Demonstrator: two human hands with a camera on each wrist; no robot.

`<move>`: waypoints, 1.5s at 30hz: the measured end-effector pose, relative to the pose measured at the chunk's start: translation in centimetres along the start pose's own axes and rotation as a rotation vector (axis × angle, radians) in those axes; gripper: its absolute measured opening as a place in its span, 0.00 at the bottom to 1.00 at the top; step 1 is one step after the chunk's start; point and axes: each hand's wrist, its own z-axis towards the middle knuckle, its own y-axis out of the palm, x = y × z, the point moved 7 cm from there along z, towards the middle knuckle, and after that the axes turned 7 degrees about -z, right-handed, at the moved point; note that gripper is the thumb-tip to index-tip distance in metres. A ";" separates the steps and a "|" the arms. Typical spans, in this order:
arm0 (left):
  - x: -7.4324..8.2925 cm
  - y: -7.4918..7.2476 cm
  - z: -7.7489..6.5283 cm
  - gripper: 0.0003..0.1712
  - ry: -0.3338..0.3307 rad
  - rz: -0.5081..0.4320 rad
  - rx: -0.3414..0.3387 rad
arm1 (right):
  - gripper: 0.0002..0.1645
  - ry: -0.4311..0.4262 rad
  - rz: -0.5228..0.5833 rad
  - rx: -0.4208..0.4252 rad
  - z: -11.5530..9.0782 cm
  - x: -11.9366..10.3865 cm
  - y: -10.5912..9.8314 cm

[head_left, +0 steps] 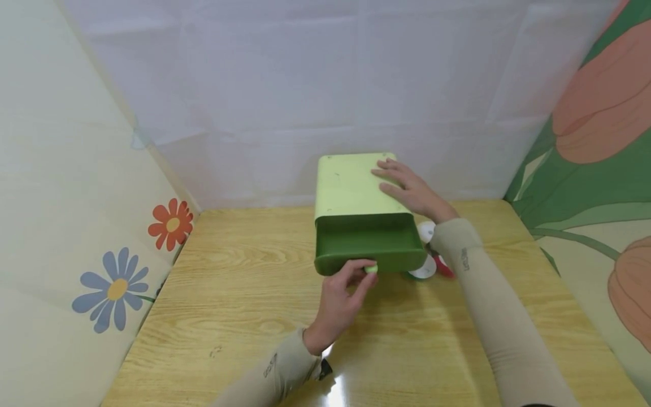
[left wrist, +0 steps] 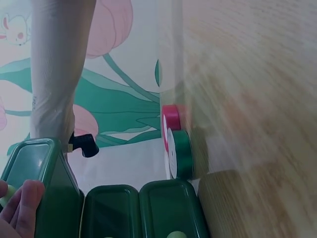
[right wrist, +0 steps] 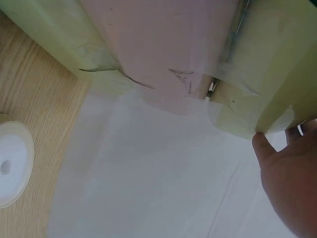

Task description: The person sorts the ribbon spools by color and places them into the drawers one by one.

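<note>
A light green drawer cabinet (head_left: 351,183) stands near the back of the table, its dark green top drawer (head_left: 363,236) pulled partway out. No contents show inside that drawer. My left hand (head_left: 337,302) pinches the small pale green knob (head_left: 372,269) on the drawer front between thumb and fingers. Spread over the right side of the cabinet's top is my right hand (head_left: 409,191), its fingers fairly straight. In the left wrist view, two more dark green drawers (left wrist: 111,210) sit further back than the pulled one.
Right of the cabinet are ribbon spools: a green one (left wrist: 182,154), a red one (left wrist: 172,118) and a white one (right wrist: 12,163). A white sheet (head_left: 269,102) hangs behind the wooden table (head_left: 239,294). Flower-painted panels (head_left: 117,288) flank both sides.
</note>
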 end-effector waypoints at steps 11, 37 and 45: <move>0.9 0.3 -1.0 0.10 0.054 0.007 0.009 | 0.32 -0.001 -0.001 0.000 0.0 0.1 -0.1; 1.8 0.3 -2.2 0.11 0.064 -0.014 0.002 | 0.32 -0.002 -0.015 -0.005 0.2 0.0 -0.1; 1.7 0.3 -2.2 0.11 0.060 -0.023 -0.004 | 0.35 0.027 0.012 0.003 0.1 0.5 -0.2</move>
